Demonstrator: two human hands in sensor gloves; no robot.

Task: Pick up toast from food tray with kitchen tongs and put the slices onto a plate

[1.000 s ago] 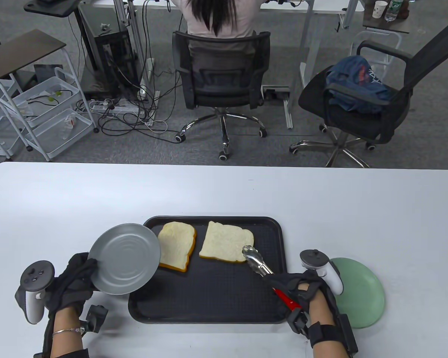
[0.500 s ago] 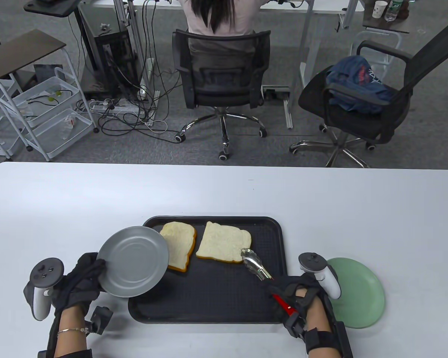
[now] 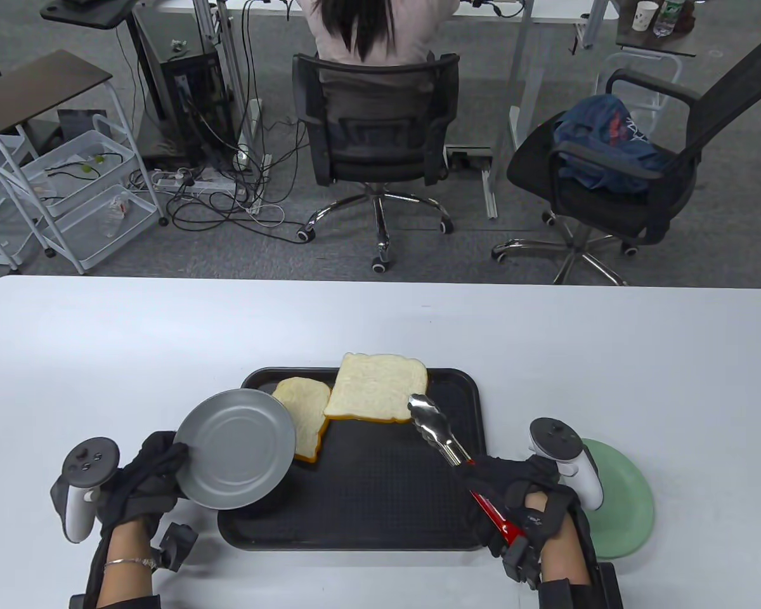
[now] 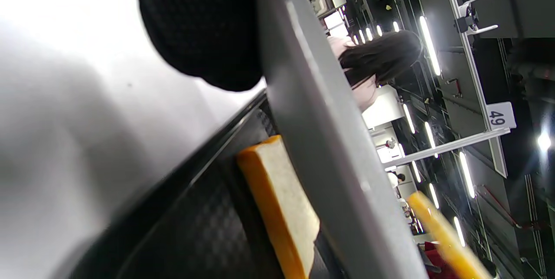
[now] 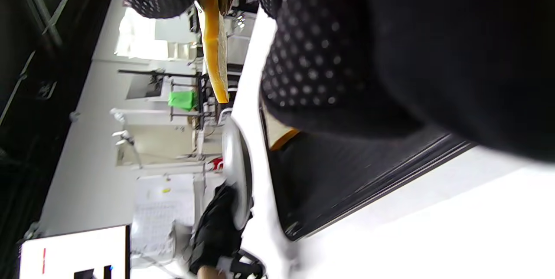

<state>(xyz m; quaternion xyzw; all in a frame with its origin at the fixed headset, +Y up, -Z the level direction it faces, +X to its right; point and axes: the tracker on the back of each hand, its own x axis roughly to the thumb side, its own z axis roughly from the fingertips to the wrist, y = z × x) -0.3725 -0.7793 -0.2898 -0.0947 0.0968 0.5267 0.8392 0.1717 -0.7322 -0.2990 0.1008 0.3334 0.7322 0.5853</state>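
Observation:
My right hand (image 3: 513,485) grips the red handles of the kitchen tongs (image 3: 441,434). Their steel tips clamp the near right corner of a toast slice (image 3: 375,387), which hangs lifted above the black food tray (image 3: 368,507). A second toast slice (image 3: 304,415) lies flat on the tray's left part. My left hand (image 3: 149,479) holds a grey plate (image 3: 236,449) by its left rim, raised over the tray's left edge. In the left wrist view the grey plate's (image 4: 329,153) edge crosses above the lying toast slice (image 4: 277,201). The right wrist view shows the lifted toast slice (image 5: 214,57) edge-on.
A pale green plate (image 3: 621,501) lies on the white table (image 3: 101,342) right of my right hand. Beyond the table's far edge stand two office chairs (image 3: 374,146), with a person seated in one.
The tongs have lifted the right toast slice off the tray and raised it toward the far rim. My left hand has carried the grey plate further right over the tray.

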